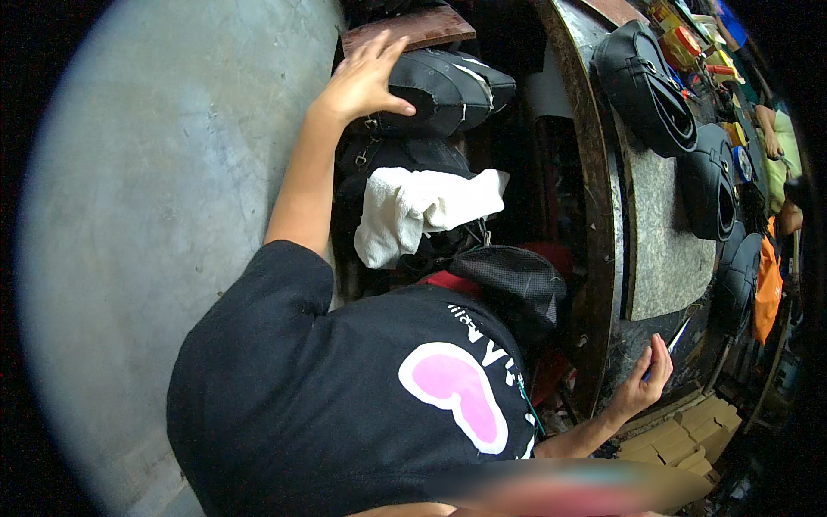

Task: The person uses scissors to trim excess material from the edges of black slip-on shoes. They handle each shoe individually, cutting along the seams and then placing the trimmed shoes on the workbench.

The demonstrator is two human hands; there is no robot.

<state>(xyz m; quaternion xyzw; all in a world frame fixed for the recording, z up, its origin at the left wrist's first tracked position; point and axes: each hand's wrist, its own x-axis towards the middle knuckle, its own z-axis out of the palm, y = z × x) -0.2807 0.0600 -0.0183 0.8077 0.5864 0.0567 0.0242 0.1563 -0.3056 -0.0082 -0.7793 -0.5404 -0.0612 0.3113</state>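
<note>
My left hand (pixel 366 82) reaches out with fingers spread over the near edge of a black leather-like bag (pixel 444 95) that has whitish ragged edges. I cannot tell whether the palm rests on it. A reddish-brown board (pixel 413 30) lies beyond the fingertips. Over the workbench's near part, my right hand (pixel 646 383) is curled, its fingers pressed together. A bit of blue shows at its palm, and what it holds is mostly hidden. Close to those fingertips is a thin, pointed, silvery blade (pixel 680 334).
A white cloth (pixel 422 207) hangs over dark items beside me. On the workbench (pixel 668 250) stand black buckled bags (pixel 644 86) and an orange bag (pixel 767 289). Cardboard (pixel 685 435) lies lower right. Another person (pixel 780 142) works across the bench. Grey floor (pixel 172 198) spreads left.
</note>
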